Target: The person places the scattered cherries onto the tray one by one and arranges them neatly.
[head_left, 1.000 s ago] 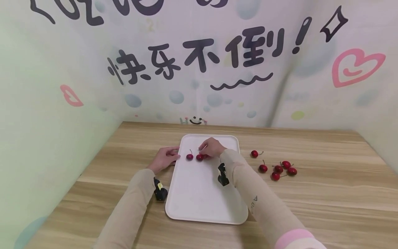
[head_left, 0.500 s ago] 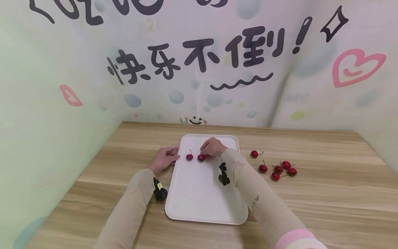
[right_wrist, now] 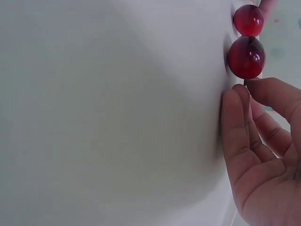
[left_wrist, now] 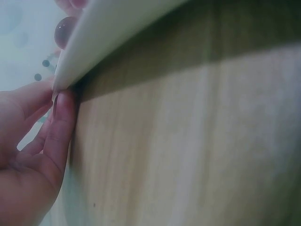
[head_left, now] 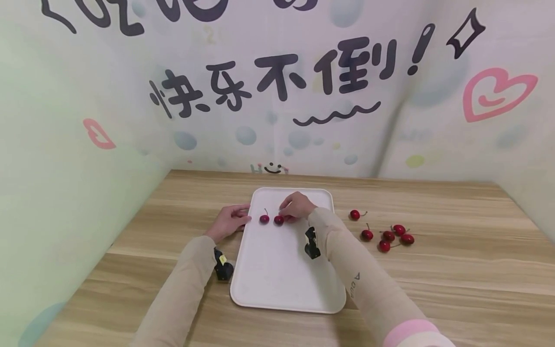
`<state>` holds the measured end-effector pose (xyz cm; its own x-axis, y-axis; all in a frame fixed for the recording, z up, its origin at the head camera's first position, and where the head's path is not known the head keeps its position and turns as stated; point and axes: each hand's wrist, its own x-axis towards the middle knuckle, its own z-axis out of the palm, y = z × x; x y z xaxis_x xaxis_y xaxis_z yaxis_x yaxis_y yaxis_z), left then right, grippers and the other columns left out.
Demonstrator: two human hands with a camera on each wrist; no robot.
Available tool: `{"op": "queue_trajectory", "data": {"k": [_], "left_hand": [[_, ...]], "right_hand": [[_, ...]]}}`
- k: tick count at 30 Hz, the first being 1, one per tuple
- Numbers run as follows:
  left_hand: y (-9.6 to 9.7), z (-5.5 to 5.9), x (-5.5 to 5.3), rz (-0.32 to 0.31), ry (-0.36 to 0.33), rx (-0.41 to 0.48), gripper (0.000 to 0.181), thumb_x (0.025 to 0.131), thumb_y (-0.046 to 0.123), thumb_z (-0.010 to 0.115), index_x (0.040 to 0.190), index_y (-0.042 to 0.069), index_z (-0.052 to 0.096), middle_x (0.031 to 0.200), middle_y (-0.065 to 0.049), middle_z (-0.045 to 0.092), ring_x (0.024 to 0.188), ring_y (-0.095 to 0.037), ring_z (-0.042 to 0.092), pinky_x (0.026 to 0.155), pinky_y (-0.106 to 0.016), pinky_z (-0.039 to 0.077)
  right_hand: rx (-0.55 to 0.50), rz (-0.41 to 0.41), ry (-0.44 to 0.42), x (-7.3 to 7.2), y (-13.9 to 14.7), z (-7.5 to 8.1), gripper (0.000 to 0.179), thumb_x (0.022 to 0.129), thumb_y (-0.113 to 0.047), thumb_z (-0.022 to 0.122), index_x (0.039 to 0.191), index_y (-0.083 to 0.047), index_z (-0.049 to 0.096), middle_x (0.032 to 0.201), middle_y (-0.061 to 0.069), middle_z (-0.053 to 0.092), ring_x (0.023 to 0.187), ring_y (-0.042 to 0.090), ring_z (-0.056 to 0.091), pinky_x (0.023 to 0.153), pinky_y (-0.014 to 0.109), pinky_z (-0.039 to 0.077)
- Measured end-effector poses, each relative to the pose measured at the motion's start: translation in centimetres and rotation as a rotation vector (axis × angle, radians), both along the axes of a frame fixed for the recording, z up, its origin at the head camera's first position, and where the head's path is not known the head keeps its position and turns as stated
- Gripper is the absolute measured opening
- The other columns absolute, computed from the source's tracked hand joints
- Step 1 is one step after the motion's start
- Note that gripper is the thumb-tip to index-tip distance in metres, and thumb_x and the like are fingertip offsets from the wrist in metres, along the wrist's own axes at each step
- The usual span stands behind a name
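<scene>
A white rectangular tray point(head_left: 286, 270) lies on the table, its left rim pinched between the thumb and fingers of my left hand point(head_left: 227, 221); the left wrist view shows this grip point(left_wrist: 37, 150) up close. Over the tray's far part, my right hand point(head_left: 297, 206) pinches the stem of a dark red cherry point(head_left: 279, 220). That cherry point(right_wrist: 247, 57) appears just beyond the fingertips in the right wrist view, low over or on the tray. A second cherry point(head_left: 264, 219) sits to its left on the tray, stem pointing away.
Right of the tray, several loose cherries point(head_left: 388, 236) with stems are grouped on the wooden table point(head_left: 455, 270). One lone cherry point(head_left: 355, 215) lies closer to the tray's right rim. A printed wall sheet point(head_left: 277, 140) rises behind the table.
The cherry in my right hand shifts slightly right, then back left toward the other cherry. My left hand stays at the tray's rim.
</scene>
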<state>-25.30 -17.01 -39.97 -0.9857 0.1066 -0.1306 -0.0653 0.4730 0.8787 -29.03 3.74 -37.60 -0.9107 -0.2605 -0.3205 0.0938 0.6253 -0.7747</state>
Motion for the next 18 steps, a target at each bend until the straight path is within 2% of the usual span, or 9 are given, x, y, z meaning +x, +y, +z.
{"op": "queue_trajectory", "data": {"k": [12,18], "left_hand": [[0.08,0.10,0.12,-0.011,0.001,0.006,0.041,0.085,0.004,0.057,0.124,-0.002,0.048,0.098,-0.018,0.058,0.075,-0.014,0.057,0.067,-0.026,0.053],[0.03,-0.02,0.08,-0.010,0.010,0.004,0.041,0.085,0.004,0.057,0.124,-0.003,0.047,0.098,-0.019,0.058,0.074,-0.014,0.057,0.067,-0.026,0.053]], "right_hand": [[-0.027,0.012,0.006,0.00,0.21,0.29,0.016,0.083,-0.008,0.061,0.094,0.002,0.062,0.069,0.008,0.060,0.058,0.012,0.055,0.055,0.022,0.052],[0.006,0.039,0.049,0.06,0.83,1.01,0.018,0.083,-0.011,0.060,0.096,0.002,0.063,0.069,0.006,0.058,0.060,0.012,0.054,0.057,0.023,0.052]]}}
